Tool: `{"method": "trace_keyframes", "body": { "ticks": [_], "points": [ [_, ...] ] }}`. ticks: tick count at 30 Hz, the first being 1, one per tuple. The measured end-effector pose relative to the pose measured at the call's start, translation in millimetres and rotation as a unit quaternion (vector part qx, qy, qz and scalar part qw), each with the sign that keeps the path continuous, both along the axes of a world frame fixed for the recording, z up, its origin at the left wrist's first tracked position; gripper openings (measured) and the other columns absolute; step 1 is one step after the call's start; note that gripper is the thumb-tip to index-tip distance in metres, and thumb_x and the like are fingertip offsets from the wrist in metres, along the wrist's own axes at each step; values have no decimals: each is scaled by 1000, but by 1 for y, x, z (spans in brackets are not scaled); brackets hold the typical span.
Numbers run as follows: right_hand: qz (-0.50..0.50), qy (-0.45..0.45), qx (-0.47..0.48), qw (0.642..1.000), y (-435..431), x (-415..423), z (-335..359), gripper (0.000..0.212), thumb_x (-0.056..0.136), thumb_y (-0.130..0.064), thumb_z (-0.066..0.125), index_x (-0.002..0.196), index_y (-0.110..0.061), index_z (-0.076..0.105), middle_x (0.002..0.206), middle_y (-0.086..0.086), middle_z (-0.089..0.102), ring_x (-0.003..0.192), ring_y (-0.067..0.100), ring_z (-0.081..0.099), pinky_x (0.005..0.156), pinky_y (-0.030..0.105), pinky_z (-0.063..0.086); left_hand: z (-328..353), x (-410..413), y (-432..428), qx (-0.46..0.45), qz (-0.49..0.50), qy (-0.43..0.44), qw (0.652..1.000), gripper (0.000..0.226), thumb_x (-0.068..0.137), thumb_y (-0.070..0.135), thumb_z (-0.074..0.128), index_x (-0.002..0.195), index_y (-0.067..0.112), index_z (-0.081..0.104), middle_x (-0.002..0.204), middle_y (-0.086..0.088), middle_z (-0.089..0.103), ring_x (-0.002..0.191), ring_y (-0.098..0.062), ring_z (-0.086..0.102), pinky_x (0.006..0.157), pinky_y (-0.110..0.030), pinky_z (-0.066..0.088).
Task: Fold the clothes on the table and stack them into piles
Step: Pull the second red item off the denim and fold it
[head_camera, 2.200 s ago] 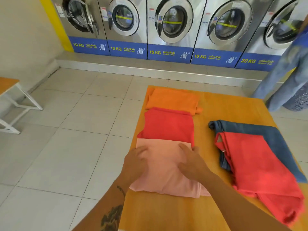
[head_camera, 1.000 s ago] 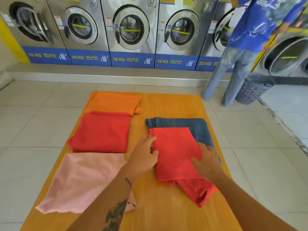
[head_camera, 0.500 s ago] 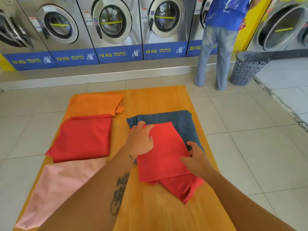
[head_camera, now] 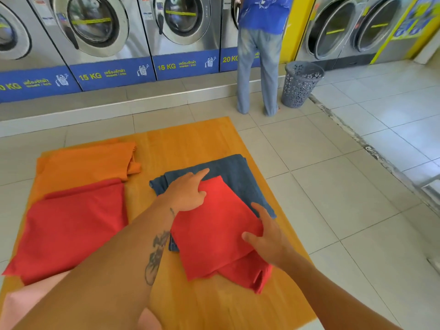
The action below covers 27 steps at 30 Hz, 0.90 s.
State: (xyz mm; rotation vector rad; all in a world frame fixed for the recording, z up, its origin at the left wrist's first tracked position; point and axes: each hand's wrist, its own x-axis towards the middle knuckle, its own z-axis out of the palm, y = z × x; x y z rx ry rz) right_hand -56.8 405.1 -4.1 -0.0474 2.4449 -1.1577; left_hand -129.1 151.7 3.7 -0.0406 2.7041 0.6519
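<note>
A red cloth point(head_camera: 214, 229) lies partly folded on top of a blue denim garment point(head_camera: 235, 172) on the right half of the wooden table point(head_camera: 190, 144). My left hand point(head_camera: 188, 191) rests flat on the red cloth's far left corner, fingers spread. At the cloth's right edge my right hand point(head_camera: 266, 236) grips the cloth, thumb on top and fingers under the edge. Along the table's left side lie a folded orange cloth point(head_camera: 83, 165), a folded red cloth point(head_camera: 71, 225) and a pink cloth point(head_camera: 19, 308), the pink one mostly hidden by my left arm.
Washing machines point(head_camera: 100, 32) line the far wall on a raised step. A person in a blue shirt and jeans point(head_camera: 259, 55) stands at one machine, with a grey laundry basket point(head_camera: 300, 84) beside them. Tiled floor surrounds the table.
Both hands left the pink cloth and moved right onto the red cloth over the denim. My left hand slid to its far corner, and my right hand took hold of its right edge.
</note>
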Motion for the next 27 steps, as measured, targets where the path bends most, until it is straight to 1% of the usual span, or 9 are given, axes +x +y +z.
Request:
{"method": "trace_keyframes", "body": {
  "ticks": [2,4,8,10,13,15,19,23,27],
  "points": [
    [-18,-9,-27,999,1,5,0,74,84,-17,66,145,-38,31,115,-17,53,94,-2,55,76,12,41,7,-1,-4,65,15,-13,998,86,85,30,65,154,42,15,123,-6,61,88,-23,67,81,-47,56],
    [-24,7,-39,999,3,9,-4,73,80,-11,67,141,-38,38,114,-17,57,95,-9,57,74,10,46,13,1,-5,105,19,-2,994,92,80,24,70,153,41,18,100,-4,66,78,-22,68,72,-45,58],
    [-2,4,-57,998,9,8,-2,77,73,-12,66,138,-44,39,114,-9,63,93,7,65,85,36,56,22,20,-1,139,43,43,989,80,86,17,62,152,43,23,114,-3,59,82,-17,64,69,-30,55],
    [19,0,-70,997,11,3,1,78,72,-8,63,134,-50,40,110,-7,65,89,18,67,81,41,58,24,35,0,145,59,53,986,77,90,14,58,151,46,23,123,-3,59,95,-19,64,81,-33,55],
    [34,31,-113,993,12,-8,6,80,70,9,53,120,-53,53,111,-17,67,93,12,66,81,26,56,30,59,-2,127,82,118,981,75,92,11,58,149,48,27,149,14,43,131,-11,46,110,-36,39],
    [50,58,-136,988,8,-15,16,83,70,18,48,117,-49,58,118,-24,64,105,-2,61,86,11,48,36,80,-6,130,116,176,969,73,91,6,59,149,43,33,148,22,40,137,-3,38,115,-27,29],
    [103,53,-186,976,-8,-27,38,78,76,22,42,122,-38,64,111,-13,72,76,-6,61,68,9,45,54,135,-13,147,173,249,942,66,89,-1,59,143,36,47,138,19,49,126,15,39,110,-9,24],
    [156,50,-202,966,-45,-25,55,66,76,23,41,95,-29,77,106,-15,73,85,-8,64,71,8,44,67,193,-29,163,245,254,921,47,92,3,56,122,38,67,123,13,57,116,6,50,97,-4,31],
    [233,18,-173,957,-90,-9,62,61,83,15,41,86,-32,80,84,-11,76,55,14,58,48,22,42,73,249,-51,198,334,246,888,43,93,6,58,112,43,71,120,20,60,110,12,51,89,-2,34]
  ]
}}
